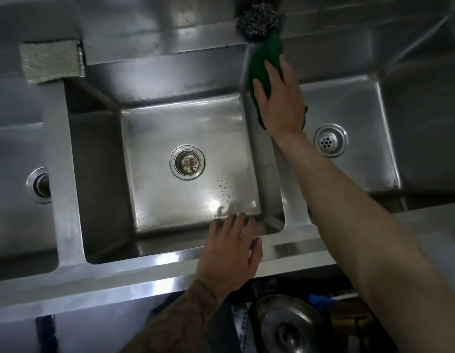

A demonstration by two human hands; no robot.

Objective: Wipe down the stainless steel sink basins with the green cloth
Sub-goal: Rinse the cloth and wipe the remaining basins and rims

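The middle sink basin [155, 200] is stainless steel with a round drain [187, 162] and water drops near its front right corner. My right hand [279, 103] presses the green cloth [265, 50] flat on the divider between the middle basin and the right basin [358, 105], fingers straight and pointing away from me. My left hand [232, 247] rests open on the front rim of the middle basin, fingertips over its edge.
A steel wool scrubber [259, 20] sits on the back ledge just beyond the cloth. A grey mesh pad [52, 62] lies at the back left. A left basin [20, 174] has its own drain. Metal lids and clutter [287, 324] lie below the front edge.
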